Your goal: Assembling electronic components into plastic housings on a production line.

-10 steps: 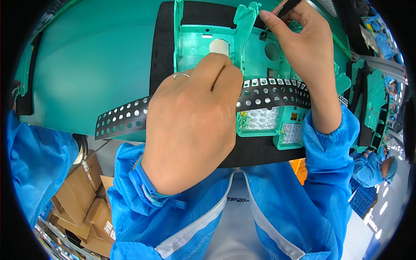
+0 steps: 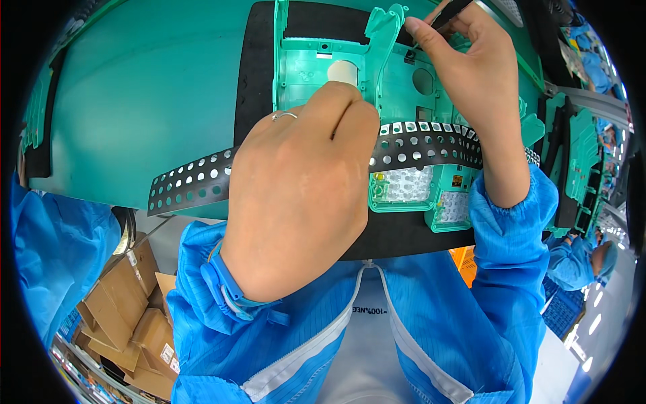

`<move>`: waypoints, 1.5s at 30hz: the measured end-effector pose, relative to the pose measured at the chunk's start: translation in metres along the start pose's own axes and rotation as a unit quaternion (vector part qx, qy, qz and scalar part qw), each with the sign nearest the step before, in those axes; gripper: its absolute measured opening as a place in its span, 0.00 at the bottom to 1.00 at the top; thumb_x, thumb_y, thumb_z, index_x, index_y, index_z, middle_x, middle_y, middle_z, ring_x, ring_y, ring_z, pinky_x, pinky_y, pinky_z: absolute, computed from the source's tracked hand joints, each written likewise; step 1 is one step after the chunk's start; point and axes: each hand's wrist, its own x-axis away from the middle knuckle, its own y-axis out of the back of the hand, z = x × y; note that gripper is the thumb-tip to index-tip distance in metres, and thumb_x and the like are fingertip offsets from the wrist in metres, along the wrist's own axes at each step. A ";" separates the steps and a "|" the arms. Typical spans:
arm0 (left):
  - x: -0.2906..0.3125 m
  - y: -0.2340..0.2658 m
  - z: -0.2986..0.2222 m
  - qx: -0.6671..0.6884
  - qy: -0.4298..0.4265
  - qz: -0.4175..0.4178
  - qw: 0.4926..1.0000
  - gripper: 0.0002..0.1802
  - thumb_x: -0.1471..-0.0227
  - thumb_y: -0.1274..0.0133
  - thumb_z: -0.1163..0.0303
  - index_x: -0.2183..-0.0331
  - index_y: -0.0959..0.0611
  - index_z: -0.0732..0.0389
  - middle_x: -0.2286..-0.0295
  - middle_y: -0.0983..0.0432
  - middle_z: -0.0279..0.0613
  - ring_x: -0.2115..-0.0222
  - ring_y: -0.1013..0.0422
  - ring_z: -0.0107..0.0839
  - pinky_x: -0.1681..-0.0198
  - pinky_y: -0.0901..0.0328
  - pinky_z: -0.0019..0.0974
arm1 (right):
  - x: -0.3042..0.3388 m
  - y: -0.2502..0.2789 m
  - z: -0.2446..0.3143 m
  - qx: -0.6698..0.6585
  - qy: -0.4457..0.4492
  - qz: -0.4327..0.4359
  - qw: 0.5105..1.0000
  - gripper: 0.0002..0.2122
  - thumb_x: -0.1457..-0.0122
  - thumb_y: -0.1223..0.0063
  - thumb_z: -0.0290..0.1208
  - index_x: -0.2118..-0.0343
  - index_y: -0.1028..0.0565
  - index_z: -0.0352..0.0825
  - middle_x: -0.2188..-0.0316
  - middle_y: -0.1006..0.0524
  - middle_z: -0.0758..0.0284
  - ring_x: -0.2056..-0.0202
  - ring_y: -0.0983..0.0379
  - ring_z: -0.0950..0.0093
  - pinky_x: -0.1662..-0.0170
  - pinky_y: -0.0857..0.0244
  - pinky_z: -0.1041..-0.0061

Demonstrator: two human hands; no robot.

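Assembly is being carried out: green housing [image 2: 404, 87], lying on black mat [image 2: 259, 74], is being pressed by closed left hand [image 2: 303, 195]; dark tool [image 2: 449, 12] is being pinched by right hand [image 2: 478, 74]. Precise tool placement seems needed next.

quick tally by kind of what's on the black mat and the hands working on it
green plastic housing: 1
perforated black strip: 1
clear bumpy pads: 2
dark tool in right hand: 1
left hand, right hand: 2
total: 7
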 end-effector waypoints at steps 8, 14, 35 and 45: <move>0.004 -0.006 0.002 0.004 0.001 0.000 1.000 0.01 0.49 0.49 0.81 0.71 0.24 0.66 0.66 0.24 0.47 0.73 0.28 0.48 0.71 0.34 0.40 | 0.007 -0.005 -0.002 -0.014 0.005 -0.003 1.000 0.07 0.48 0.40 0.23 0.69 0.25 0.27 0.78 0.23 0.62 0.75 0.27 0.76 0.69 0.35 0.75; 0.010 -0.010 -0.002 -0.002 -0.009 0.007 1.000 0.03 0.51 0.50 0.83 0.70 0.24 0.67 0.67 0.25 0.48 0.73 0.28 0.47 0.71 0.34 0.39 | 0.013 -0.007 -0.025 0.066 0.091 -0.041 0.993 0.09 0.49 0.38 0.26 0.69 0.25 0.28 0.77 0.24 0.57 0.74 0.26 0.64 0.69 0.35 0.71; 0.009 0.000 -0.004 0.029 -0.007 -0.046 0.998 0.05 0.49 0.50 0.82 0.67 0.23 0.66 0.74 0.28 0.48 0.74 0.33 0.47 0.71 0.39 0.41 | 0.052 0.013 0.000 -0.267 0.081 0.171 0.945 0.08 0.46 0.39 0.22 0.66 0.28 0.30 0.69 0.24 0.64 0.66 0.28 0.78 0.59 0.34 0.79; 0.011 0.005 -0.005 0.046 -0.001 -0.050 0.998 0.05 0.49 0.49 0.83 0.67 0.24 0.65 0.74 0.29 0.47 0.73 0.33 0.47 0.69 0.39 0.42 | 0.049 0.016 0.014 -0.218 0.096 0.169 0.956 0.08 0.46 0.39 0.20 0.68 0.28 0.30 0.71 0.24 0.64 0.67 0.28 0.77 0.61 0.35 0.79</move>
